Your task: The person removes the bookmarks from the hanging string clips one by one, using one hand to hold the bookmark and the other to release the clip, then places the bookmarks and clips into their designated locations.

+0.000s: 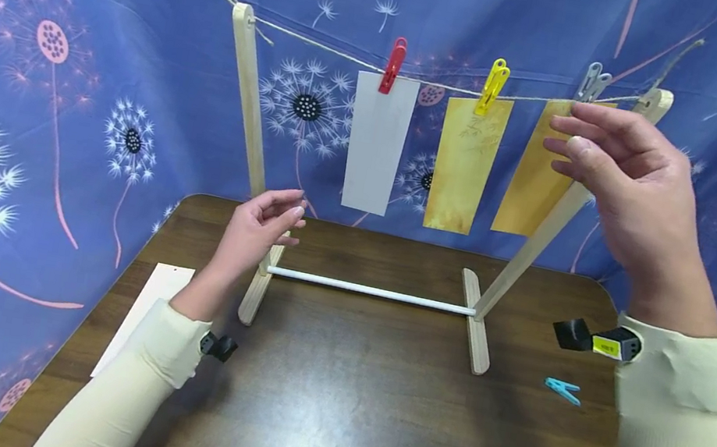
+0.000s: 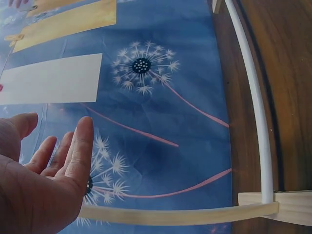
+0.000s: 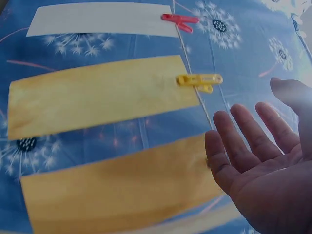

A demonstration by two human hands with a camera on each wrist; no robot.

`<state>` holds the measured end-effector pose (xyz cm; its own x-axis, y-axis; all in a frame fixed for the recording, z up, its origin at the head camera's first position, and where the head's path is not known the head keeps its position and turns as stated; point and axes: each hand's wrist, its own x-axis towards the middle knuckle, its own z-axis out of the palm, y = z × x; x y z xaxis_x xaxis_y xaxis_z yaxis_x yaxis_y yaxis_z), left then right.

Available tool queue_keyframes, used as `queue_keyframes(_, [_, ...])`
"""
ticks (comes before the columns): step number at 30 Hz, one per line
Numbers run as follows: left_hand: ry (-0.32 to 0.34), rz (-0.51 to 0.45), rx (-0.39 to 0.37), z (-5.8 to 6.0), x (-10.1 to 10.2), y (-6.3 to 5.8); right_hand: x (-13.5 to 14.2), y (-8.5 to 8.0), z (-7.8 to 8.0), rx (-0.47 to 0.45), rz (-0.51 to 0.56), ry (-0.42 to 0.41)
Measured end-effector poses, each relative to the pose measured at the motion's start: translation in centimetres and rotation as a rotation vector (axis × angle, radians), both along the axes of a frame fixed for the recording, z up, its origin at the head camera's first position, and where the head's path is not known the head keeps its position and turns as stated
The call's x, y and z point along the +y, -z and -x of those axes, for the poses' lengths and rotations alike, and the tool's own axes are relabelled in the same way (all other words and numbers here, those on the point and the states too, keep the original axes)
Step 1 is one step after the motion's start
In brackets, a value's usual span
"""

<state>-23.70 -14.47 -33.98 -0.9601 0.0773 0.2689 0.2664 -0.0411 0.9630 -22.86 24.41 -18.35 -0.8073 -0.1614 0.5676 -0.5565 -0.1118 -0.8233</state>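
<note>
Three paper strips hang from a string (image 1: 331, 47) on a wooden stand. A red clothespin (image 1: 393, 66) holds the white strip (image 1: 377, 147), a yellow clothespin (image 1: 493, 88) the pale yellow strip (image 1: 465, 170), and a grey clothespin (image 1: 592, 83) the golden strip (image 1: 531, 181). My right hand (image 1: 644, 176) is raised beside the golden strip, overlapping its upper part in the head view; in the right wrist view its fingers are relaxed and hold nothing. My left hand (image 1: 261, 227) hovers by the left post (image 1: 250, 95), fingers loosely bent, palm bare in the left wrist view.
A light-blue clothespin (image 1: 562, 390) lies on the brown wooden table (image 1: 330, 393) at the right. Another white strip (image 1: 145, 306) lies at the left, partly covered by my left sleeve. A white rod (image 1: 369, 290) joins the stand's feet. Behind hangs a blue dandelion-print cloth (image 1: 83, 169).
</note>
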Motion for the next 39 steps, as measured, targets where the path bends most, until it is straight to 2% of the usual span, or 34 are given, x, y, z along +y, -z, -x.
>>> queue_keyframes(12, [0.004, 0.030, 0.011, 2.0, 1.9, -1.0, -4.0, -2.3, 1.1, 0.027, -0.087, -0.006])
queue_keyframes(22, [0.009, 0.081, 0.022, 3.3, 2.9, -1.8, -6.5, -3.5, 2.3, 0.004, -0.096, -0.026])
queue_keyframes(25, [0.016, 0.083, 0.021, 4.0, 3.0, -1.6, -7.4, -4.0, 2.6, -0.001, -0.113, -0.021])
queue_keyframes(31, [0.014, 0.064, 0.016, 5.9, 3.5, -0.3, -9.1, -4.6, 3.1, 0.006, -0.157, -0.010])
queue_keyframes(39, [-0.005, 0.067, -0.034, 7.0, 4.3, 0.3, -11.2, -4.8, 4.5, -0.015, -0.190, -0.022])
